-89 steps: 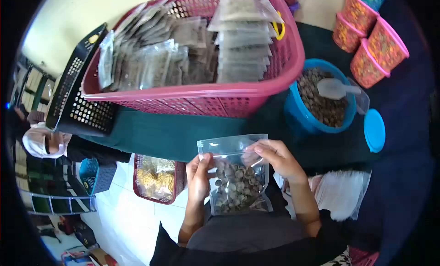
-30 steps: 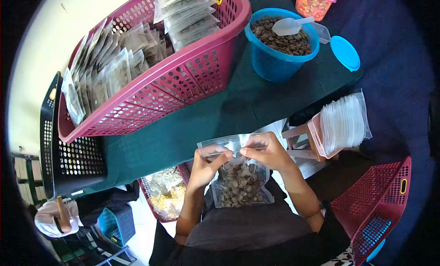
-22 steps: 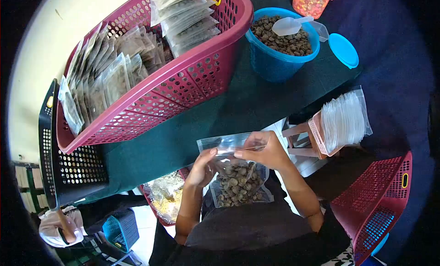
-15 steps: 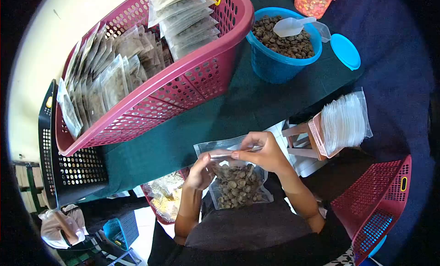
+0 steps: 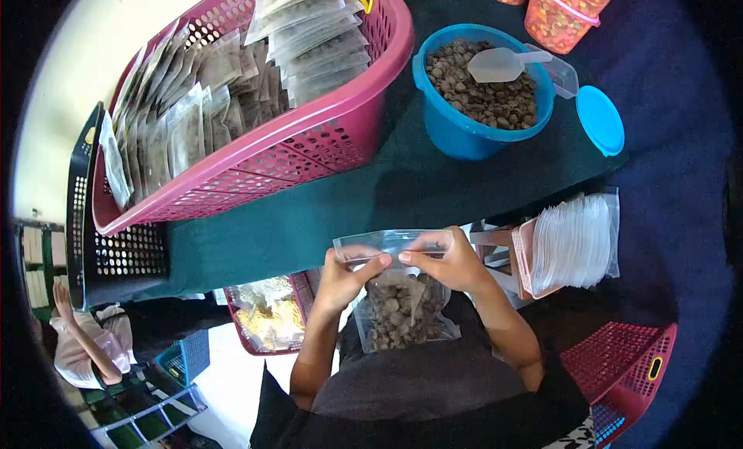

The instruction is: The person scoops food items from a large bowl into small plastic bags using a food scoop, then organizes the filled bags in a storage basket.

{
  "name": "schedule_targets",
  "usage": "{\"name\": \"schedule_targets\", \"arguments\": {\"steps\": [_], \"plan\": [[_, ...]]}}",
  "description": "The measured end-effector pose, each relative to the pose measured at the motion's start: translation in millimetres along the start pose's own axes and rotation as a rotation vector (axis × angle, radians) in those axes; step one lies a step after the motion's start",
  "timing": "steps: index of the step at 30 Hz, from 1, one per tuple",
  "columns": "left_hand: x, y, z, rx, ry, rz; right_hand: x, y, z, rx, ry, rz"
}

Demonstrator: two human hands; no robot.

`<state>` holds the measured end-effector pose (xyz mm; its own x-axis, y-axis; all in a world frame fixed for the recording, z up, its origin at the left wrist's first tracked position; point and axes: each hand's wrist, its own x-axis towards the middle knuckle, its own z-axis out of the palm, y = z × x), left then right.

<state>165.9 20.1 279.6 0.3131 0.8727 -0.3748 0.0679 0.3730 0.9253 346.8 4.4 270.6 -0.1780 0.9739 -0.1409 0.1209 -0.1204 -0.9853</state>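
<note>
A clear zip bag (image 5: 398, 314) with small brown rounded pieces in its lower part sits upright against my front. Its transparent upper edge is flattened between my two hands. My left hand (image 5: 340, 283) pinches the bag just below the top edge on the left, thumb pointing inward. My right hand (image 5: 449, 263) pinches the same strip from the right, its thumb close to the left thumb. Beyond them on the dark green table, a blue bucket (image 5: 457, 128) holds the same kind of brown pieces, with a white scoop (image 5: 497, 65) lying on top.
A large pink basket (image 5: 309, 147) full of packed bags fills the table's left. Right of the bucket lies a blue lid (image 5: 600, 121). Flat unfilled bags (image 5: 573, 240) stand in a pink tray. A red basket (image 5: 265, 325) holds yellowish packs. Another person (image 5: 93, 341) is at lower left.
My hands have moved from a bunched grip over the bag's top to holding its upper strip spread flat, thumbs now facing each other. The view has shifted slightly.
</note>
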Motion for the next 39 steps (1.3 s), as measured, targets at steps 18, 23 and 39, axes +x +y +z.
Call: {"name": "schedule_targets", "arguments": {"steps": [18,23,39], "plan": [[-22.2,-33.5,46.6,-0.273,0.201,0.110,-3.4,2.6,-98.0,0.227,-0.231,0.167],[-30.3,-39.5,80.2,-0.620,0.319,0.232,7.1,22.9,-89.2,0.372,-0.206,0.130],[-69.6,-31.0,63.4,-0.357,0.344,0.130,-4.8,2.9,-20.7,0.438,-0.566,0.129]]}}
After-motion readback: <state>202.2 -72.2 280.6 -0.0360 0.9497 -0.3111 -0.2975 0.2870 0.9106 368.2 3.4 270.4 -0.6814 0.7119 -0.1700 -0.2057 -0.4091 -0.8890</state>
